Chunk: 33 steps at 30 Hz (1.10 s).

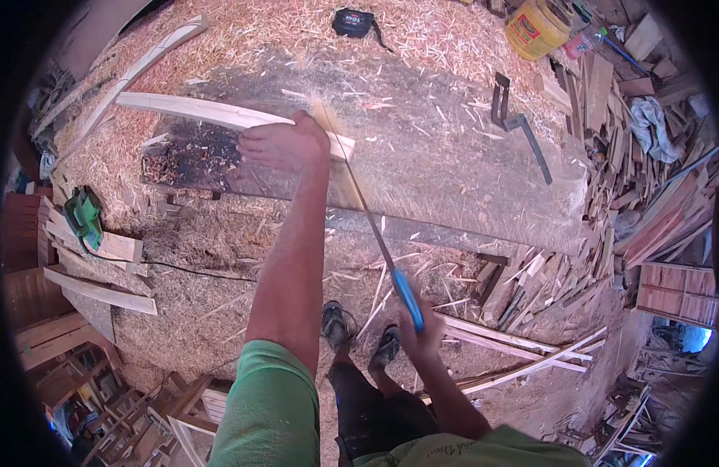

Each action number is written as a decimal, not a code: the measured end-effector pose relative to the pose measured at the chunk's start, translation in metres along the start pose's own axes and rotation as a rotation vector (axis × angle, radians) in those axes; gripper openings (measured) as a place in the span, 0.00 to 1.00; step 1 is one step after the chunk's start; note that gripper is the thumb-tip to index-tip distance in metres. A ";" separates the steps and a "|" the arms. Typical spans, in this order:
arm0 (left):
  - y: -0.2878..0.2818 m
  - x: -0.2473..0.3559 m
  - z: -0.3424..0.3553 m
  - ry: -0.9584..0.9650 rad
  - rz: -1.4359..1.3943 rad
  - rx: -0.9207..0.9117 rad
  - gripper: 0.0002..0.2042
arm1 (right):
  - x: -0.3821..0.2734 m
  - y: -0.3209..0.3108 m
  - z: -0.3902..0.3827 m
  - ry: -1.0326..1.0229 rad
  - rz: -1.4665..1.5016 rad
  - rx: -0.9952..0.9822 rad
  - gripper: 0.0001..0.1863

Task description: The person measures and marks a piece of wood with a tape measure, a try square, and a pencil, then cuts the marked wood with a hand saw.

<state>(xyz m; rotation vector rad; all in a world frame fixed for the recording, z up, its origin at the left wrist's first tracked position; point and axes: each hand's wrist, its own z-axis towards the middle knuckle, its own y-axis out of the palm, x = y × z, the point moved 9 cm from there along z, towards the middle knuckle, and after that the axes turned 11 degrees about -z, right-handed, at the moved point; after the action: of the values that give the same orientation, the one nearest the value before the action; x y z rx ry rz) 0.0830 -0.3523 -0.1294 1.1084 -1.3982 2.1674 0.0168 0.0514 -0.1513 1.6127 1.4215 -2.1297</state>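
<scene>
Left hand (285, 145) grips the board (192, 107) near its right end, over the counter (468, 179). Right hand (421, 333), blurred, nearer, grips the saw (372, 222). Board runs left-right; saw, near-far, crosses it just right of left hand.

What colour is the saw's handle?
The saw's handle is bright blue; it shows best in the head view.

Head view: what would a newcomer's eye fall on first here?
Probably the blue-handled saw in the right hand, right of centre, its blade reaching up to the right end of a pale wooden strip. The left hand lies over that strip, near the same end. Next, the yellow tub at upper right stands out against the wood shavings.
</scene>
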 end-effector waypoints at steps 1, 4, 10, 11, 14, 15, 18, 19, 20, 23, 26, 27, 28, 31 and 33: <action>0.002 0.007 -0.002 -0.005 -0.014 -0.002 0.49 | 0.013 -0.017 -0.029 0.013 0.018 0.013 0.23; -0.001 0.017 -0.017 -0.008 -0.060 -0.039 0.49 | 0.004 -0.018 -0.006 -0.023 -0.044 0.077 0.23; 0.005 0.019 -0.022 0.013 -0.035 0.000 0.46 | -0.078 0.028 0.156 -0.031 -0.068 0.023 0.22; 0.005 0.018 -0.022 -0.006 -0.058 -0.045 0.48 | -0.083 0.027 0.158 -0.038 -0.063 0.014 0.22; -0.003 0.006 -0.004 -0.015 -0.058 -0.057 0.49 | -0.020 0.017 0.046 -0.124 -0.052 0.089 0.23; -0.001 0.006 -0.006 -0.023 -0.048 -0.062 0.50 | 0.002 0.001 0.007 -0.027 0.029 0.002 0.23; -0.004 0.018 -0.008 -0.009 -0.070 -0.052 0.49 | 0.012 -0.018 -0.031 0.078 0.115 -0.004 0.23; -0.011 0.017 -0.004 0.003 -0.075 -0.043 0.49 | -0.002 -0.007 -0.008 0.048 0.054 0.013 0.22; -0.012 0.016 0.002 0.012 -0.069 -0.027 0.49 | -0.021 0.008 0.029 0.002 -0.005 0.033 0.21; 0.012 0.019 -0.022 -0.039 -0.041 -0.034 0.48 | -0.061 0.025 0.145 -0.021 -0.069 0.083 0.20; 0.007 0.018 -0.015 -0.054 -0.067 -0.077 0.48 | -0.064 0.027 0.139 -0.031 -0.061 0.041 0.21; -0.002 0.013 -0.003 -0.041 -0.056 -0.050 0.48 | -0.058 0.036 0.119 0.046 -0.050 -0.049 0.21; 0.002 0.005 -0.005 -0.044 -0.045 -0.036 0.48 | -0.030 0.031 0.084 0.014 -0.077 -0.020 0.22; 0.002 0.006 -0.004 -0.047 -0.021 -0.025 0.48 | 0.011 -0.016 -0.028 0.021 0.008 -0.026 0.23; 0.001 0.015 -0.011 -0.033 -0.067 -0.070 0.48 | 0.011 -0.023 -0.031 -0.029 0.012 0.032 0.23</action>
<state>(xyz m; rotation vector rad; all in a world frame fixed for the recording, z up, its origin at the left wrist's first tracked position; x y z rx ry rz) 0.0674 -0.3452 -0.1210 1.1538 -1.4190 2.0461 0.0205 0.0914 -0.1457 1.5897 1.3730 -2.1707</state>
